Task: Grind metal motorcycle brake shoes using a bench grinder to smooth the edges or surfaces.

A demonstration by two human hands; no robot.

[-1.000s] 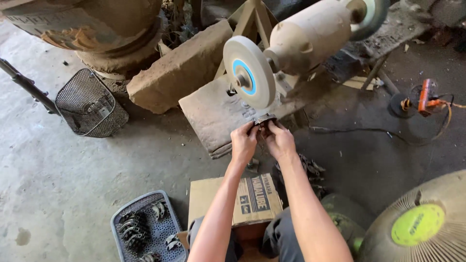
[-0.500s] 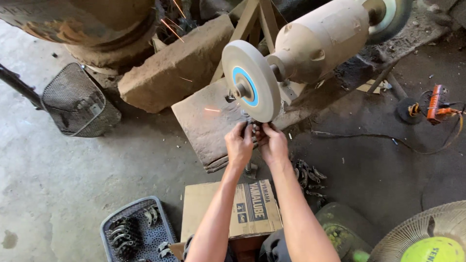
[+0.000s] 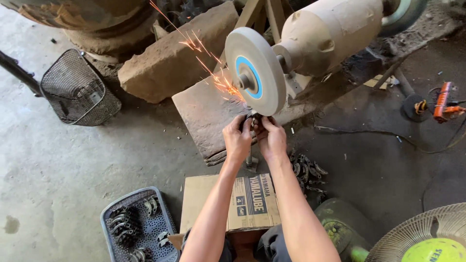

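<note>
A small dark metal part [image 3: 253,120] sits pinched between both hands right under the lower edge of the grinding wheel [image 3: 255,70], pressed up against the wheel's rim; too little of the part shows to tell its shape. The left hand [image 3: 237,139] closes around it from the left with fingers curled tight, and the right hand [image 3: 272,138] grips it from the right, thumbs nearly meeting. Orange sparks [image 3: 208,63] fly up and to the left from the contact point. The wheel is pale grey with a blue centre label and turns on a dusty beige bench grinder motor [image 3: 332,34], which rests on a worn wooden board [image 3: 206,114]. Behind the board lies a rough stone block [image 3: 174,56]. The floor [image 3: 58,165] is stained grey concrete. A cardboard box [image 3: 230,201] stands just below the forearms, a grey perforated plastic tray [image 3: 133,223] of dark metal pieces to its left, and a loose pile of similar pieces [image 3: 306,170] to its right. A wire mesh basket [image 3: 80,90] lies tipped at the far left. A fan guard [image 3: 427,233] fills the lower right corner, and an orange tool [image 3: 442,101] with cable lies at the right edge.
</note>
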